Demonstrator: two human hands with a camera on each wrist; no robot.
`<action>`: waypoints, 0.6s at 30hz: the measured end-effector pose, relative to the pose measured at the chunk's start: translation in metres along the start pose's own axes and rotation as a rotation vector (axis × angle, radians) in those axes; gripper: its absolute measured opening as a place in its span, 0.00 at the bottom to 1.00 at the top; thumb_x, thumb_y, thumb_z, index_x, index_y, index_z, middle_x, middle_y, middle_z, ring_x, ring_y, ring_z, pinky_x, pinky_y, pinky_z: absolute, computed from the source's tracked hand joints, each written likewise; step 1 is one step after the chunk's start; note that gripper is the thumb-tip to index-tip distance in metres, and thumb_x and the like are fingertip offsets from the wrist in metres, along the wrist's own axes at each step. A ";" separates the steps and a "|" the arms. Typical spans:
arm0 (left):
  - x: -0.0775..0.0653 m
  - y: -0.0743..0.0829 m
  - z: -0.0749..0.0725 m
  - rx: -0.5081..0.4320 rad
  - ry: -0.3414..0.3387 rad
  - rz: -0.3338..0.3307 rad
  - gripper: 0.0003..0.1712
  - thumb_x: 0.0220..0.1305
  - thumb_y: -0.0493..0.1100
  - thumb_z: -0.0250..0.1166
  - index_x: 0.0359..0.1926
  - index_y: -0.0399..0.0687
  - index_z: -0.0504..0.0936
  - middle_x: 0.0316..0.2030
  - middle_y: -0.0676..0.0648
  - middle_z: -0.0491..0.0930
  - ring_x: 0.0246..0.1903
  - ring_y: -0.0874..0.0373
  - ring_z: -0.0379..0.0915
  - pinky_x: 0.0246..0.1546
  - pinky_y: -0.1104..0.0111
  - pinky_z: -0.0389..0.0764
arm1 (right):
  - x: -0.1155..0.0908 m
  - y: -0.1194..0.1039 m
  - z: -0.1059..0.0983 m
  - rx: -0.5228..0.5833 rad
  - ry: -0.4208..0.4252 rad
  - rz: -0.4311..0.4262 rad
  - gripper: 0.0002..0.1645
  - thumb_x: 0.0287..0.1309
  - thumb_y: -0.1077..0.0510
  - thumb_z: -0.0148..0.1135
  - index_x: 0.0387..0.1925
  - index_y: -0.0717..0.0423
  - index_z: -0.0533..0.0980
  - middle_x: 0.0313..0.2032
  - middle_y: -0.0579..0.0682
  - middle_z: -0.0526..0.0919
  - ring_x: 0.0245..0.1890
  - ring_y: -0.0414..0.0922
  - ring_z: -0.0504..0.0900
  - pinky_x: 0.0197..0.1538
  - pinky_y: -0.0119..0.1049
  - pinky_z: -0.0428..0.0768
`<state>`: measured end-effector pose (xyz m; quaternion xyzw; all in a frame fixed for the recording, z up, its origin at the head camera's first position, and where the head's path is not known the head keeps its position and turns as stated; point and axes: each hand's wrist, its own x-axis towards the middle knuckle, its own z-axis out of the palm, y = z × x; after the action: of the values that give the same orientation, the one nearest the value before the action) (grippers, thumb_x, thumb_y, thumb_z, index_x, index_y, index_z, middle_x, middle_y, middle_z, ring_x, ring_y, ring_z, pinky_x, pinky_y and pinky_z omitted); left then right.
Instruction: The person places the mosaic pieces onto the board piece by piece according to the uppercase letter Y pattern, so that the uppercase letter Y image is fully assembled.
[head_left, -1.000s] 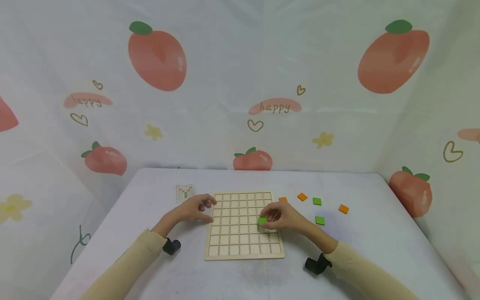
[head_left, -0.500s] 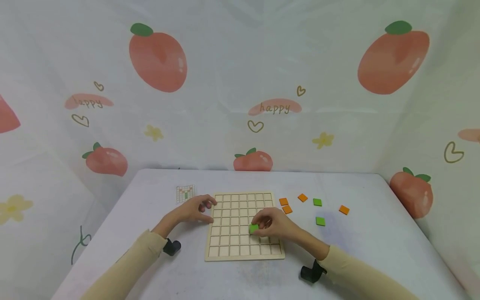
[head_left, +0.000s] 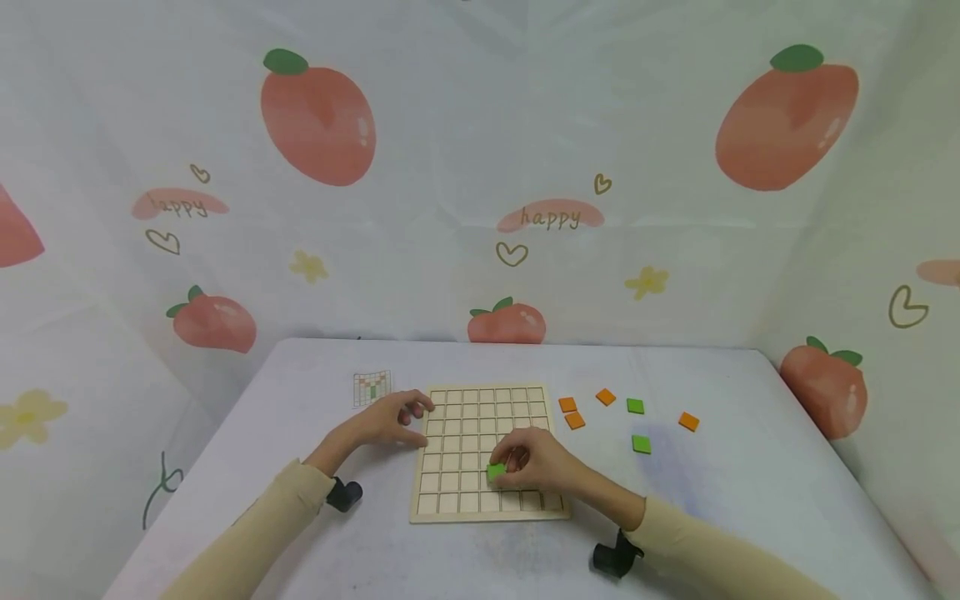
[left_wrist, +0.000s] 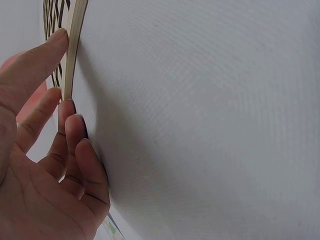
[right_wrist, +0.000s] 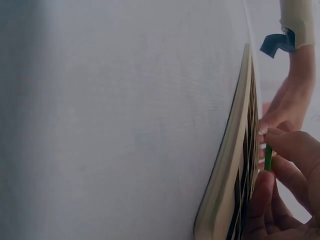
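Observation:
A wooden grid board [head_left: 452,461] lies flat on the white table. My left hand [head_left: 387,419] rests at its left edge; in the left wrist view the thumb [left_wrist: 52,44] touches the wooden rim [left_wrist: 75,37], and the other fingers lie loosely bent beside it. Between the thumb and fingers of my right hand [head_left: 542,460] a green square tile [head_left: 496,472] is pinched, over the lower middle of the grid. Edge-on, that tile [right_wrist: 268,158] appears in the right wrist view. Whether it touches the board is unclear. The right hand hides some lower-right cells.
Right of the board lie loose orange tiles [head_left: 606,397] and two green tiles, one a green tile [head_left: 641,444] nearer the front. A small printed grid card [head_left: 372,388] lies behind the left hand. A patterned cloth [head_left: 420,167] hangs behind the table [head_left: 720,500].
My right hand has carried the green tile left and toward the front across the board, uncovering orange tiles beside the board. The left hand has stayed at the left edge.

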<state>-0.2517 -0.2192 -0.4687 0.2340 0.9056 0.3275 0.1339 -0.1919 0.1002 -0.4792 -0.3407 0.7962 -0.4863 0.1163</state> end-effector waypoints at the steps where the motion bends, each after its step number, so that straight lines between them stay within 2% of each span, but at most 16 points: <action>1: 0.000 0.000 0.000 0.000 0.000 -0.001 0.30 0.52 0.41 0.80 0.56 0.43 0.79 0.41 0.50 0.74 0.38 0.54 0.69 0.41 0.61 0.73 | 0.000 -0.001 0.001 -0.012 0.000 -0.001 0.12 0.51 0.63 0.79 0.38 0.55 0.85 0.31 0.46 0.83 0.30 0.39 0.79 0.35 0.33 0.78; 6: -0.001 0.000 0.000 0.000 0.001 0.005 0.30 0.53 0.42 0.80 0.56 0.42 0.79 0.41 0.50 0.74 0.38 0.54 0.69 0.41 0.61 0.73 | 0.002 -0.005 0.005 -0.040 0.005 0.014 0.11 0.50 0.63 0.79 0.37 0.55 0.85 0.32 0.47 0.83 0.30 0.40 0.79 0.36 0.33 0.78; 11: -0.002 0.002 -0.001 -0.006 -0.005 0.009 0.31 0.53 0.42 0.80 0.56 0.42 0.79 0.41 0.49 0.74 0.37 0.54 0.69 0.40 0.61 0.72 | 0.003 -0.006 0.009 -0.070 -0.004 0.032 0.10 0.51 0.62 0.79 0.36 0.53 0.85 0.33 0.43 0.83 0.31 0.43 0.79 0.36 0.32 0.78; 18: -0.002 0.004 -0.001 -0.012 -0.006 0.006 0.31 0.53 0.42 0.80 0.56 0.41 0.79 0.40 0.49 0.74 0.37 0.53 0.69 0.40 0.61 0.72 | 0.003 -0.009 0.012 -0.113 -0.011 0.037 0.10 0.52 0.61 0.79 0.36 0.51 0.85 0.32 0.41 0.81 0.31 0.41 0.78 0.36 0.32 0.77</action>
<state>-0.2489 -0.2184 -0.4650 0.2368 0.9024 0.3328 0.1370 -0.1845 0.0874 -0.4769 -0.3346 0.8280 -0.4363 0.1103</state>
